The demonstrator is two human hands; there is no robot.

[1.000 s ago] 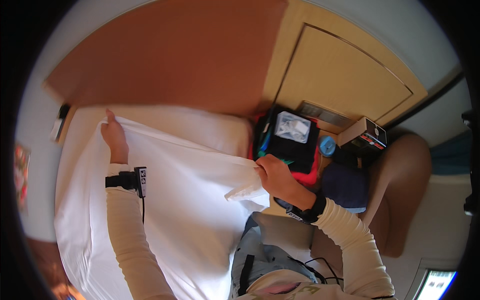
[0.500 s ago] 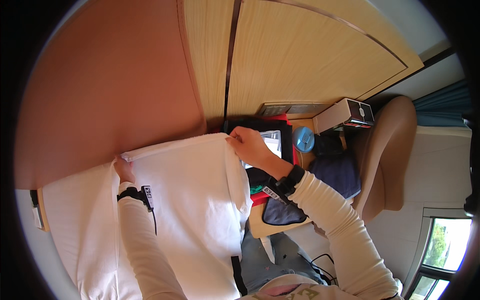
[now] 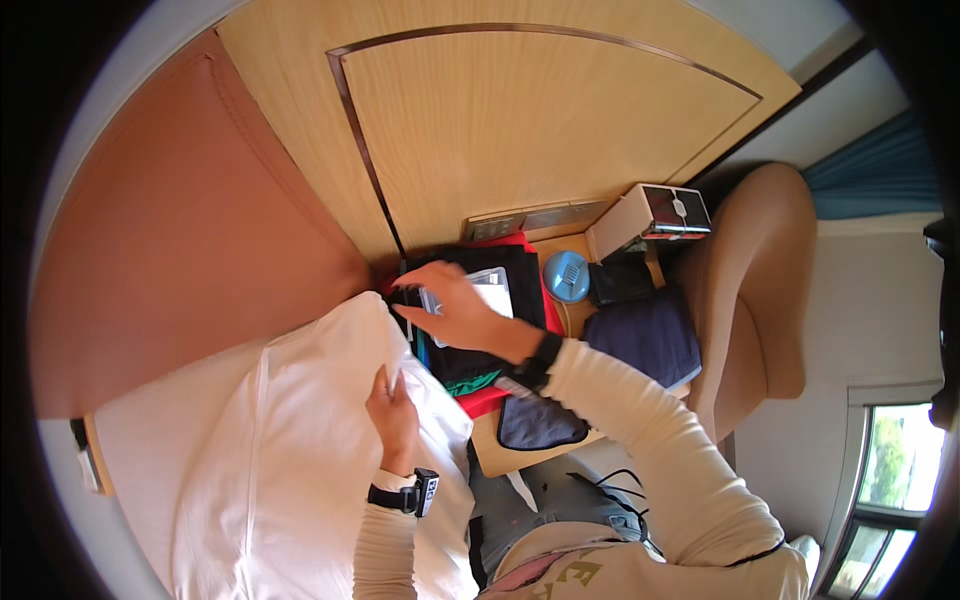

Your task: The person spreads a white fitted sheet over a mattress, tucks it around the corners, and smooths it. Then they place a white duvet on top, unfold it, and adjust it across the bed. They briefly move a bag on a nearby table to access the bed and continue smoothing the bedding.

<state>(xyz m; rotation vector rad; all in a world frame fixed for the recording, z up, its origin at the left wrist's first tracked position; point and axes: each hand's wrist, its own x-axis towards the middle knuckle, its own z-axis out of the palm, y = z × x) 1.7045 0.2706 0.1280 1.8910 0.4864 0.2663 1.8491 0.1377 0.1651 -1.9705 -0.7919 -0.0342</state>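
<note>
A white bed sheet (image 3: 320, 430) covers the bed, its far corner bunched up beside the headboard. My left hand (image 3: 392, 418) pinches a fold of the sheet near its right edge, thumb pointing up. Just right of the sheet's corner is my right hand (image 3: 458, 312), thumb and fingers spread apart, slightly blurred, with nothing in its grasp. It hovers over a stack of folded dark, red and green clothes (image 3: 465, 365) with a clear plastic case (image 3: 492, 290) on top, which the hand partly hides. Both wrists wear black bands.
A brown padded headboard (image 3: 190, 240) rises at the far left beside a wood wall panel (image 3: 540, 120). On the bedside table stand a round blue container (image 3: 567, 276), a box (image 3: 650, 220) and folded dark cloth (image 3: 643, 335). A tan chair (image 3: 770, 290) stands at the right.
My right hand has let go of the sheet's far corner and opened. My left hand has moved right and nearer, now gripping the right edge. The view has swung leftward over the headboard.
</note>
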